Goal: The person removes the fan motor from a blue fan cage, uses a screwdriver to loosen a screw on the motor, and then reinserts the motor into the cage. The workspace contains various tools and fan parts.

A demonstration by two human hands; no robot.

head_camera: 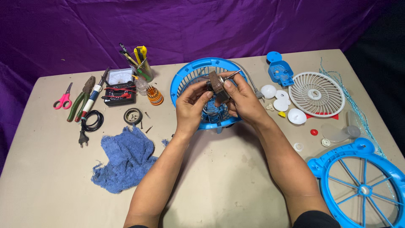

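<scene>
Both hands are up over the middle of the desk, close together, and between them sits a small brown motor [217, 85] with a thin metal shaft poking up to the right. The left hand [192, 105] has its fingers curled onto the motor's left side; the right hand [244, 99] clamps it from the right, thumb pressed on its top face. So both hands are closed on that one part, held above the desk rather than resting on it.

Right beneath them lies a blue fan housing [181, 82], a round grille shell, tilted up towards the far edge. A grey cable [251, 82] trails out from behind it to the right.

Moving right, there's a cluster of small white round caps [278, 99], a blue bracket piece [279, 69] near the far edge, and a white round fan grille [316, 93] lying flat. In the near right corner, a big blue ring frame [363, 185] with spokes runs off the desk's edge.

Over to the left, a crumpled blue cloth [124, 158] lies near the left forearm. Beyond it, a roll of black tape [133, 115], a coiled black cord [92, 121] with its plug, and an orange screwdriver bit set [155, 96]. Towards the far left: a multimeter [120, 86], a cup of tools [141, 63], green-handled pliers [82, 98] and pink scissors [63, 99].
</scene>
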